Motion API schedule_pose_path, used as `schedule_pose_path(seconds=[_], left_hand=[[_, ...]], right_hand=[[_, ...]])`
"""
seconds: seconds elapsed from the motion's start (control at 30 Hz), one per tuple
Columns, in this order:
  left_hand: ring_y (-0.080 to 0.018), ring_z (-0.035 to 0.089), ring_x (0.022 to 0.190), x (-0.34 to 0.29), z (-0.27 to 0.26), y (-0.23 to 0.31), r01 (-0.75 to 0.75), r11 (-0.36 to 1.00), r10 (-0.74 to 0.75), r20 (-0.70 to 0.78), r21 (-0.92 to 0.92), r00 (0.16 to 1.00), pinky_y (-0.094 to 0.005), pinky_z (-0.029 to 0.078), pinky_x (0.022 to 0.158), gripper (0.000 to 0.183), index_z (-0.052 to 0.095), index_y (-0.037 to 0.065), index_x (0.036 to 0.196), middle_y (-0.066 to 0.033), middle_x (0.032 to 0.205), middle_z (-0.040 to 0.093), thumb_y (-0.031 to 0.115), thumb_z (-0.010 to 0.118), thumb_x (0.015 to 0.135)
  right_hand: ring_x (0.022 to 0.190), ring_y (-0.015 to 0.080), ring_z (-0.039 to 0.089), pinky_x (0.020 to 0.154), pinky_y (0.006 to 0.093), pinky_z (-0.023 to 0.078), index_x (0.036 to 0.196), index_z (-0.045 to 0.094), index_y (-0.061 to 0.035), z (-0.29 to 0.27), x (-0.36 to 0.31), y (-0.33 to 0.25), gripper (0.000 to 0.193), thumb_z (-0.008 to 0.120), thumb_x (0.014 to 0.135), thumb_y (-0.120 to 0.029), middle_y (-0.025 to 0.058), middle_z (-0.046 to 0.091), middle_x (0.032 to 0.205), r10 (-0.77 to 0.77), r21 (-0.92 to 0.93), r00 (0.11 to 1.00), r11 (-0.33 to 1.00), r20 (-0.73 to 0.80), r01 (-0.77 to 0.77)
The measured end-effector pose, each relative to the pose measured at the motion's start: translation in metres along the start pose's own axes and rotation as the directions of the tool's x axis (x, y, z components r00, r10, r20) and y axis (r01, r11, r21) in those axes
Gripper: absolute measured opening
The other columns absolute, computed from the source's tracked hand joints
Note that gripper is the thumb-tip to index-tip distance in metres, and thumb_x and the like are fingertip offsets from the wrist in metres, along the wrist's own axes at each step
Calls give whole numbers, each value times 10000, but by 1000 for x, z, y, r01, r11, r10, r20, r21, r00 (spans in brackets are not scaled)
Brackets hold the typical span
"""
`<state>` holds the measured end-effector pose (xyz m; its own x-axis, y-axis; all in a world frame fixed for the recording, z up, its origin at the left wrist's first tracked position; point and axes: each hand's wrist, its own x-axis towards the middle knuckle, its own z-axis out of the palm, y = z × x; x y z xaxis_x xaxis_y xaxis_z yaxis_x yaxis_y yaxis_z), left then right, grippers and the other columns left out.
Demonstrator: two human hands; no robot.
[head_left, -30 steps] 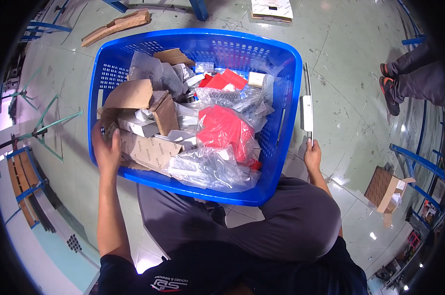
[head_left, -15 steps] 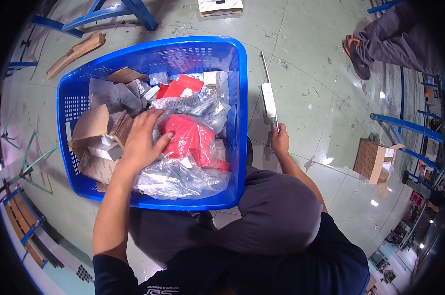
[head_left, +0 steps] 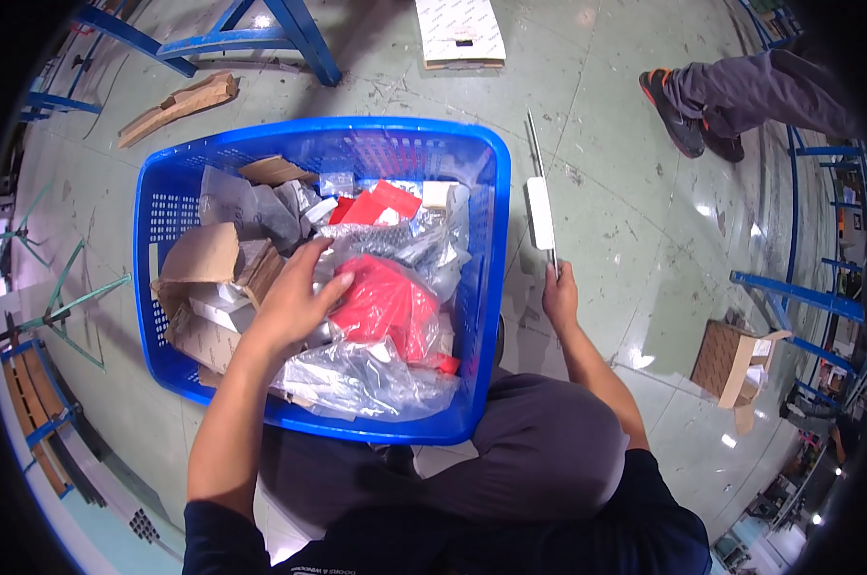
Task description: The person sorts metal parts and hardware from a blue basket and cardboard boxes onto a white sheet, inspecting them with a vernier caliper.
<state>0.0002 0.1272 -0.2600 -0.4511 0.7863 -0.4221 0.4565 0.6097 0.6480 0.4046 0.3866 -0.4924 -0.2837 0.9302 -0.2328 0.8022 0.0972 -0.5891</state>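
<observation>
A blue plastic basket stands in front of me, filled with packaging. Over its middle is my left hand, palm down with thumb and fingers spread. Its thumb lies at the edge of a red item in a clear plastic bag; whether it presses on the bag I cannot tell. To the right of the basket, my right hand is closed on the near end of a long thin metal strip with a pale flat block on its side. This piece is held upright, clear of the basket.
Torn cardboard and crumpled clear plastic fill the basket. A white box lies on the floor ahead, brown cardboard at far left. An opened carton sits right. Another person's shoe and blue frames are near.
The view has shifted, so the basket and floor things appear lower. Both hands keep nearly the same places and grips. The other person's second shoe now shows.
</observation>
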Motion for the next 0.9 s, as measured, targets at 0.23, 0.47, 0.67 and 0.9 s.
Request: schedule_pose_path(seconds=[0.23, 0.47, 0.67, 0.9], left_hand=[[-451, 603, 1283, -122, -18, 12, -93, 972, 114, -88, 215, 990, -524, 454, 1123, 609, 587, 2, 1405, -236, 1356, 642, 287, 773, 900], [-437, 614, 1243, -160, -4, -31, -39, 936, 145, -281, 350, 949, -572, 421, 1135, 640, 633, -28, 1293, -215, 1266, 669, 455, 735, 886], [-461, 606, 1202, -153, 3, -36, -86, 950, 185, -319, 301, 930, -574, 436, 1097, 639, 642, -27, 1300, -233, 1249, 671, 479, 702, 914], [-453, 664, 1062, -171, -11, -18, -168, 910, 307, -343, 378, 888, -526, 530, 962, 522, 674, -24, 1315, -246, 1178, 703, 411, 668, 1028]], right_hand=[[1009, 495, 704, 853, 608, 542, 1200, 611, -77, -42, 185, -138, 359, 523, 1102, -411, 275, 737, 1038, -164, -355, 982, 916, 96, 188], [1112, 431, 724, 934, 562, 578, 1297, 677, -109, -120, 260, -251, 328, 533, 1091, -320, 225, 760, 1173, -174, -713, 951, 630, 256, 308], [1022, 384, 771, 855, 514, 614, 1063, 774, -23, -221, 265, -349, 244, 597, 1008, -182, 221, 778, 1127, -238, -878, 903, 245, 356, 411], [1041, 357, 785, 848, 473, 620, 1049, 828, -43, -272, 158, -254, 251, 634, 921, -136, 204, 802, 1100, -59, -819, 902, 396, 428, 415]])
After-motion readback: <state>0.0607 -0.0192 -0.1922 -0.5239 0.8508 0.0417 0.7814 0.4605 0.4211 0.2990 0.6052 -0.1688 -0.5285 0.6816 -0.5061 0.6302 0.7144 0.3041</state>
